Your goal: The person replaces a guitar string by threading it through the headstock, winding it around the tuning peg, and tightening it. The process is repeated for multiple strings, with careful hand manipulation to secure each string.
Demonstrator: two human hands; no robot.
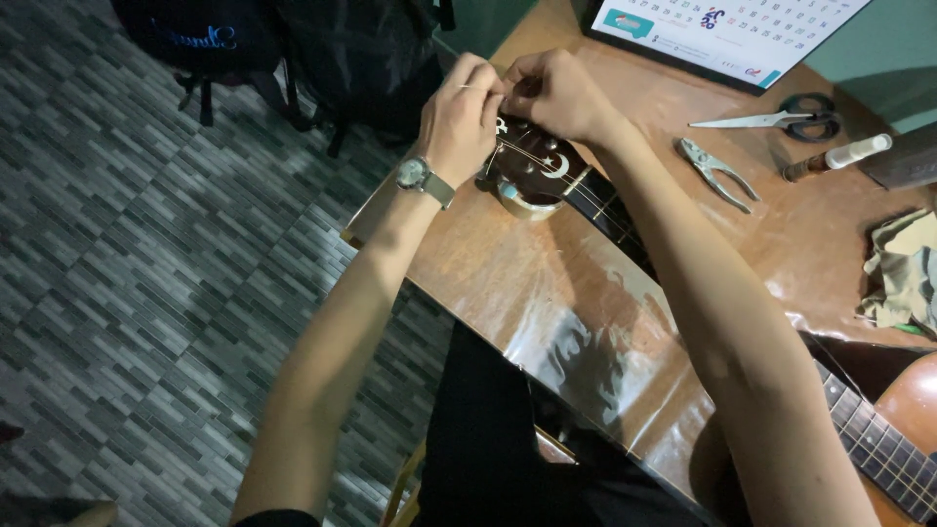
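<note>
Both hands meet at the dark wooden guitar headstock (pixel 532 161), which lies on the glossy brown table (pixel 547 293) — the left hand (pixel 459 117) pinches a thin wire string, fingers closed, while the right hand (pixel 556 93) curls tight beside it. Silver pliers (pixel 717 174) and black-handled scissors (pixel 781 117) lie nearby.

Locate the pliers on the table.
In the head view, the pliers lie on the brown table, right of the right hand, just below the scissors.

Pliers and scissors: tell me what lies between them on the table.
Nothing: in the head view, only bare brown tabletop separates the pliers from the scissors.
</note>
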